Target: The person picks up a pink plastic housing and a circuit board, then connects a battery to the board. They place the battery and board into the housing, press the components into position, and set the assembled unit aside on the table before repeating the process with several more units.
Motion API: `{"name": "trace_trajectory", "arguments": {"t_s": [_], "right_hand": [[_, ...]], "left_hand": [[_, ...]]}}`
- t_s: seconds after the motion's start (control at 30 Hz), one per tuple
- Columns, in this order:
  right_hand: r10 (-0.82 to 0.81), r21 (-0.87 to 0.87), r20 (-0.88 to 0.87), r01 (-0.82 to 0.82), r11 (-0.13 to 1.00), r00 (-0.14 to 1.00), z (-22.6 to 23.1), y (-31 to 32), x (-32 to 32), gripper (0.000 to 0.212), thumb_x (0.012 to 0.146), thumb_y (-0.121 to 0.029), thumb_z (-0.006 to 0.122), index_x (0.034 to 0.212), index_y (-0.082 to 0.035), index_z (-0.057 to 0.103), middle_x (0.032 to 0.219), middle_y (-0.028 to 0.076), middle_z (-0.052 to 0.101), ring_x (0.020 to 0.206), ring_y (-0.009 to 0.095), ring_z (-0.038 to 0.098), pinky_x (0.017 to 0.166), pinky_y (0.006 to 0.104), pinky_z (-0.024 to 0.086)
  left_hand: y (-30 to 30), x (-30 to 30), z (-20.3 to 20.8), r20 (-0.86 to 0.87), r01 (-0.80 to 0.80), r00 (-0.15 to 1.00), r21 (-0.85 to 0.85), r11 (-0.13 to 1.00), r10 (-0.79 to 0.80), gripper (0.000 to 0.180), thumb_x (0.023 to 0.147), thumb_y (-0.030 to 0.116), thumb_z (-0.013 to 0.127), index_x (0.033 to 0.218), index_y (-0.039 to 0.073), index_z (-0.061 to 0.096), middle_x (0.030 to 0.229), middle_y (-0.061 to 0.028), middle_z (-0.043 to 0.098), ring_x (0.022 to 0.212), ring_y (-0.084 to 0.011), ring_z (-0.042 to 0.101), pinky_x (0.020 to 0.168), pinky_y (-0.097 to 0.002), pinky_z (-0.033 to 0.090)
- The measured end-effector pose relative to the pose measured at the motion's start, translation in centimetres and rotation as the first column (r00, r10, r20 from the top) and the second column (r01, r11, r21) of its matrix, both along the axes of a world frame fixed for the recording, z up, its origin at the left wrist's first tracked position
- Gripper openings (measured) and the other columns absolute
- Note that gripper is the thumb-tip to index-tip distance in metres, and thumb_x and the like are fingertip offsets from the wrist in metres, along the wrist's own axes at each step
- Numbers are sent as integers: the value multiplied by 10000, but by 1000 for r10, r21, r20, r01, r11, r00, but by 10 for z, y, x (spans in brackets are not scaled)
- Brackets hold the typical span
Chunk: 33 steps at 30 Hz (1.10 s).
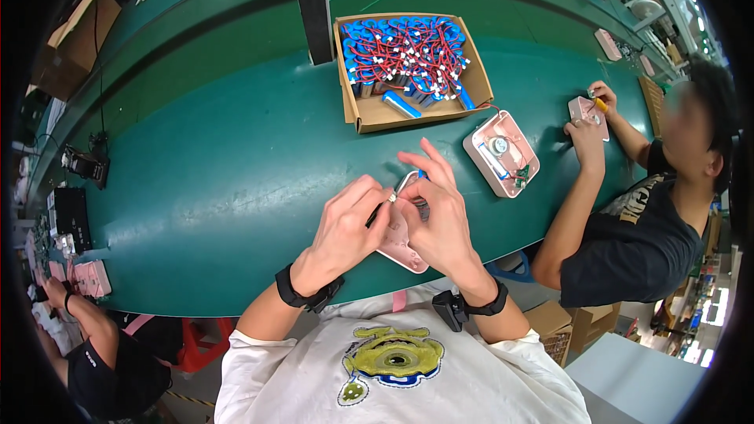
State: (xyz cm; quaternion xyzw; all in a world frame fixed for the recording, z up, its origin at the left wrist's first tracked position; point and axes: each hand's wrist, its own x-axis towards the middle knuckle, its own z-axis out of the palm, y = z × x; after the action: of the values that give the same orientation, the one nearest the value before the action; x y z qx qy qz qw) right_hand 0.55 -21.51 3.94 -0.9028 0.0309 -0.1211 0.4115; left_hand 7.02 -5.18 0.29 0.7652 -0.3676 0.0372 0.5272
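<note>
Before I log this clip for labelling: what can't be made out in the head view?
- Pink casing: mostly covered by left hand and right hand.
- Thin dark tool: too small to identify.
- Cardboard box: its cells lie under tangled red wires.

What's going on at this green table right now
A person is working on a pink housing at the near edge of the green table, both hands on it. The left hand holds a thin dark tool, its tip at a small white connector; the right hand steadies the housing. Another opened pink housing lies to the right, and a cardboard box of blue cells with red wires sits beyond. A co-worker on the right handles a similar pink part.
</note>
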Motion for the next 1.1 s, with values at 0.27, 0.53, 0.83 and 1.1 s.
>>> {"name": "trace_trajectory", "arguments": {"t_s": [0.27, 0.53, 0.83, 1.1], "right_hand": [[-13, -35, 17, 14, 999, 1000, 0, -1, 0, 111, 813, 79, 700, 891, 6, 669, 1485, 202, 596, 1500, 436, 443, 1088, 461, 488], [98, 51, -164, -91, 995, 982, 29, -51, -21, 331, 890, -33, 716, 1209, -13, 628, 1316, 224, 662, 1239, 394, 646, 952, 450, 552], [-23, -325, -232, -55, 944, 972, -2, -42, -37, 339, 897, -14, 674, 1223, 0, 581, 975, 232, 706, 881, 448, 685, 772, 547, 552], [-63, -235, -254, 1, 972, 965, -3, -22, -44, 378, 866, -2, 648, 1216, 41, 509, 883, 286, 691, 748, 487, 679, 667, 584, 544]], "left_hand": [[3, 5, -1, -57, 42, 998, 32, 999, -40, 213, 849, -87, 758, 1056, -46, 737, 924, -99, 673, 667, -159, 635, 594, -287, 530], [6, 9, 17, -266, 66, 963, 119, 991, -32, 193, 879, -47, 741, 1067, -5, 752, 833, -56, 594, 646, -133, 563, 595, -283, 476], [4, 3, 42, -116, 38, 993, 295, 955, -4, 190, 870, -13, 725, 1056, 9, 754, 837, -80, 592, 635, -206, 583, 598, -347, 489], [-1, -9, 64, 175, -38, 983, 497, 867, -57, 178, 838, 8, 702, 1015, 9, 716, 910, -143, 632, 760, -354, 664, 677, -473, 549]]}}
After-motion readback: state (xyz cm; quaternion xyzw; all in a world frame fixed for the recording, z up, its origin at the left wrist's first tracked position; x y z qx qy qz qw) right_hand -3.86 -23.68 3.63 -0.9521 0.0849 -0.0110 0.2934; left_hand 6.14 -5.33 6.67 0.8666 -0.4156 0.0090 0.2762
